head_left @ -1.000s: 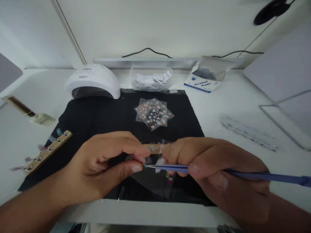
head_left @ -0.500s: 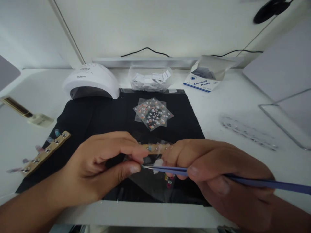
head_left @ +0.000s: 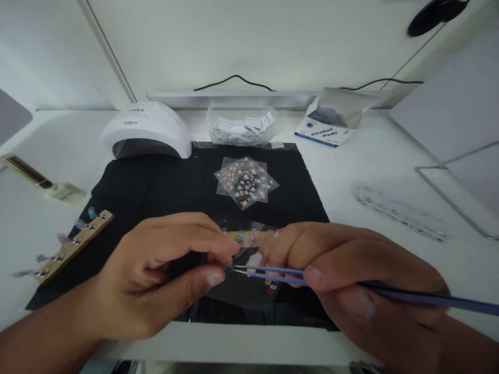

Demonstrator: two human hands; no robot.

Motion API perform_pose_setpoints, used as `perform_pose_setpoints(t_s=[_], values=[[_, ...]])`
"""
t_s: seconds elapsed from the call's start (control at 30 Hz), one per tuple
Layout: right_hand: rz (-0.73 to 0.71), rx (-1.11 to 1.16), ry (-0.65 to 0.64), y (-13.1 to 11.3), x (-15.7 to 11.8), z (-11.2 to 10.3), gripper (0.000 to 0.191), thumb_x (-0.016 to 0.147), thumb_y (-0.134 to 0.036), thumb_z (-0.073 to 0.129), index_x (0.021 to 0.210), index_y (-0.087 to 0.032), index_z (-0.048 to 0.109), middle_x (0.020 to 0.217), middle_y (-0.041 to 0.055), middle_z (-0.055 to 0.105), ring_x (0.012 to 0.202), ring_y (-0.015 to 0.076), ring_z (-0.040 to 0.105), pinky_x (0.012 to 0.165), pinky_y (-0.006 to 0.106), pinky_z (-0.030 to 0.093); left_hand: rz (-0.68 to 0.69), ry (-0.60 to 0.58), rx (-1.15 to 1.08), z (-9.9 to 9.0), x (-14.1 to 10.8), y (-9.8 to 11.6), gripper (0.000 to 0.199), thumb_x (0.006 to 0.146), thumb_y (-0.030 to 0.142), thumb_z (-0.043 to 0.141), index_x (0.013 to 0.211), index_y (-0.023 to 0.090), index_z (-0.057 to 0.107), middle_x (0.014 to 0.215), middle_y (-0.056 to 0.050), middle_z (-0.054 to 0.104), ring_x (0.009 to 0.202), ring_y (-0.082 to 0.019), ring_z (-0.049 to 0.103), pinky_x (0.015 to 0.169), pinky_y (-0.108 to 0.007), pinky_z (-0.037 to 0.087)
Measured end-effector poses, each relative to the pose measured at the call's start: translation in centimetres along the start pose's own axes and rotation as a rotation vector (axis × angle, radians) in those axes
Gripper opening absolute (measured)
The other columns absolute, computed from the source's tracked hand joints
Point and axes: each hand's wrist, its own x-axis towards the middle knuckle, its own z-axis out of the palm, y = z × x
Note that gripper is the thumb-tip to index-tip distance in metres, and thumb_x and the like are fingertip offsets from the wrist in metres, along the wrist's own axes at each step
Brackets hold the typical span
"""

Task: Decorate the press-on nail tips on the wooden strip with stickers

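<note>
My left hand (head_left: 163, 270) pinches a small teal piece (head_left: 228, 268), probably a false nail, between thumb and forefinger; most of it is hidden. My right hand (head_left: 362, 275) is closed round blue-purple tweezers (head_left: 273, 275), whose silver tips point left and meet the teal piece. The prongs stand slightly apart, and whether anything is between them is too small to tell. Beneath both hands lie a clear sticker sheet (head_left: 234, 298) and a wooden nail stand (head_left: 246, 239) with small clear and blue nail tips, partly covered by the fingers.
On the black mat (head_left: 163, 192) lie fanned sticker sheets (head_left: 246, 182). A second nail stand (head_left: 74, 246) and a polish bottle (head_left: 64, 191) are at left. Behind stand a white nail lamp (head_left: 148, 127), a clear box (head_left: 241, 127) of packets and an alcohol pads box (head_left: 329, 122).
The tweezer prongs have spread a little apart at the teal piece. More of that piece shows beyond my left fingertips. Both hands have barely moved.
</note>
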Motion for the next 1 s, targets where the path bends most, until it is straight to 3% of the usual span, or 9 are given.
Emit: perform_pose_setpoints(t_s=[0.53, 0.67, 0.8, 1.0], values=[[-0.022, -0.043, -0.058, -0.16, -0.26, -0.46, 0.026, 0.091, -0.019, 0.057, 0.109, -0.016, 0.075, 0.075, 0.0083, 0.071, 0.072, 0.0212, 0.07, 0.065, 0.038, 0.062, -0.012, 0.005, -0.001, -0.16, -0.04, 0.15, 0.022, 0.088, 0.005, 0.064, 0.107, 0.015, 0.068, 0.083, -0.002, 0.071, 0.077, -0.011, 0.066, 0.065, -0.018, 0.056], [0.039, -0.094, -0.076, 0.04, -0.41, -0.62, 0.025, 0.093, -0.02, 0.054, 0.109, -0.017, 0.074, 0.08, 0.0091, 0.071, 0.078, 0.0226, 0.071, 0.071, 0.041, 0.062, -0.005, 0.004, -0.004, -0.11, 0.25, 0.17, 0.025, 0.086, 0.003, 0.064, 0.107, 0.015, 0.069, 0.082, -0.003, 0.072, 0.075, -0.012, 0.067, 0.063, -0.019, 0.056], [-0.018, -0.062, -0.098, 0.29, -0.28, -0.51, 0.025, 0.091, -0.019, 0.055, 0.108, -0.017, 0.074, 0.074, 0.0074, 0.069, 0.072, 0.0213, 0.069, 0.064, 0.037, 0.06, -0.009, 0.016, 0.002, -0.07, 0.29, 0.16, 0.027, 0.085, 0.002, 0.065, 0.107, 0.017, 0.07, 0.084, -0.004, 0.073, 0.075, -0.014, 0.068, 0.061, -0.021, 0.056], [0.003, -0.084, -0.117, 0.21, -0.35, -0.69, 0.024, 0.092, -0.02, 0.054, 0.107, -0.017, 0.073, 0.075, 0.0066, 0.067, 0.073, 0.0213, 0.069, 0.067, 0.039, 0.061, -0.014, -0.001, -0.002, -0.09, 0.3, 0.2, 0.025, 0.086, 0.0, 0.062, 0.105, 0.014, 0.069, 0.083, -0.004, 0.071, 0.076, -0.011, 0.067, 0.063, -0.017, 0.054]])
